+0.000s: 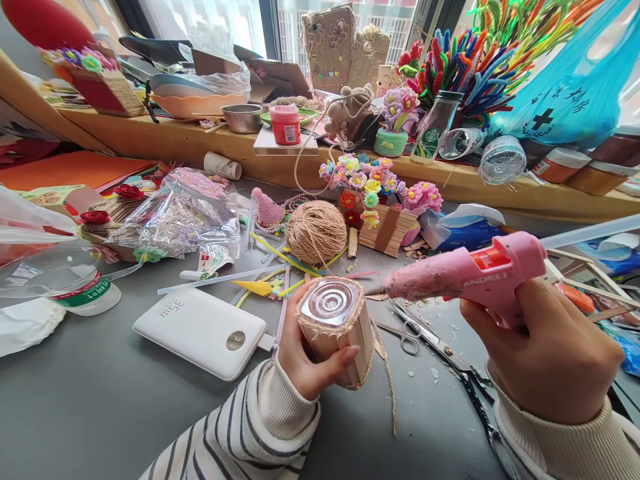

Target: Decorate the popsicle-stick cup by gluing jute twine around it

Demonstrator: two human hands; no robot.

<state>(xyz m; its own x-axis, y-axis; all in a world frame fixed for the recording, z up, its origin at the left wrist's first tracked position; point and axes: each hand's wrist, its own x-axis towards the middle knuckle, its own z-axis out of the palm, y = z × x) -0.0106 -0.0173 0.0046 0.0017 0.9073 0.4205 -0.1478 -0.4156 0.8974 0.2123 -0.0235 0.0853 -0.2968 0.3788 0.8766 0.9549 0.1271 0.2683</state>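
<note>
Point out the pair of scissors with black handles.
It's the long scissors, whose black handles run down beside the right sleeve. The small scissors, nearer the left hand, have silvery metal handle loops instead.

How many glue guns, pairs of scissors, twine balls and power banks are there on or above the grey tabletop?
Glue gun: 1, in the right hand
Scissors: 2, small pair and large pair
Twine ball: 1
Power bank: 1
Total: 5

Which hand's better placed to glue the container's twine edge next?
Likely the right hand: it holds the glue gun, nozzle near that twine edge. The left hand is busy holding the container.
</note>
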